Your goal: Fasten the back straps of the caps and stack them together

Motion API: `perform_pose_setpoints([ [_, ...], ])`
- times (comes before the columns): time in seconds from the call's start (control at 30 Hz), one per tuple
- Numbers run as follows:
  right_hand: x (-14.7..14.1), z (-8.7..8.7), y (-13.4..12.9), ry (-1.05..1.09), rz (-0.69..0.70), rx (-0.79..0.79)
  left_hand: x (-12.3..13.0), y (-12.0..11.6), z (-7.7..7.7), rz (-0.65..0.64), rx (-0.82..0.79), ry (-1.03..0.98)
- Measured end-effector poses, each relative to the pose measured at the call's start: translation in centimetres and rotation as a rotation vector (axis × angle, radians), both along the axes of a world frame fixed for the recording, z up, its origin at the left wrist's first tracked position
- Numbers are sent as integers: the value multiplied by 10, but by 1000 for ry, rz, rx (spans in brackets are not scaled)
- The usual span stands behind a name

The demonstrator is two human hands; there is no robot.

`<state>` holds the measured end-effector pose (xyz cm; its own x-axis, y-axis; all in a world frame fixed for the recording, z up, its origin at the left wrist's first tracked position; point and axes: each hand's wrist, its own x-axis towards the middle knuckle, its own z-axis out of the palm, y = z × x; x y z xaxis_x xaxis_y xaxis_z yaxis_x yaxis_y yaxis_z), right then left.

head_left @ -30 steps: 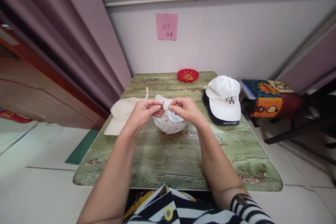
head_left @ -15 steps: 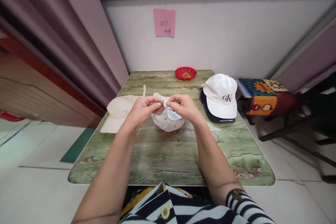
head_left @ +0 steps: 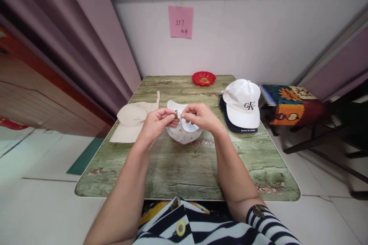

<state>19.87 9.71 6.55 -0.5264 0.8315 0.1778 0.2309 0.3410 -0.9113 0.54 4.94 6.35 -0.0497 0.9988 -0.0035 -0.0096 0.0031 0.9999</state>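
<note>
Middle cap (head_left: 184,135) — strap (head_left: 179,116) finger-pinched by left hand (head_left: 156,121) and right hand (head_left: 203,117); tabletop (head_left: 182,168) stretches from cap to near edge (head_left: 198,199).

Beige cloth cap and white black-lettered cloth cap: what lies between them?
Head view: an off-white cloth cap, the left hand and right hand holding its strap.

left fingers (head_left: 169,117); right fingers (head_left: 190,113); both pinching cap strap (head_left: 179,115)

Head cam looks fwd/down over nearby tbl (head_left: 181,176).
</note>
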Motion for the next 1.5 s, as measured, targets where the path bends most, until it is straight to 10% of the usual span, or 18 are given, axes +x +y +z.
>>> perform_pose_setpoints([
  [1.5,10,-5,5,72,183,-119,-14,-10,-2,-31,-61,-23],
])
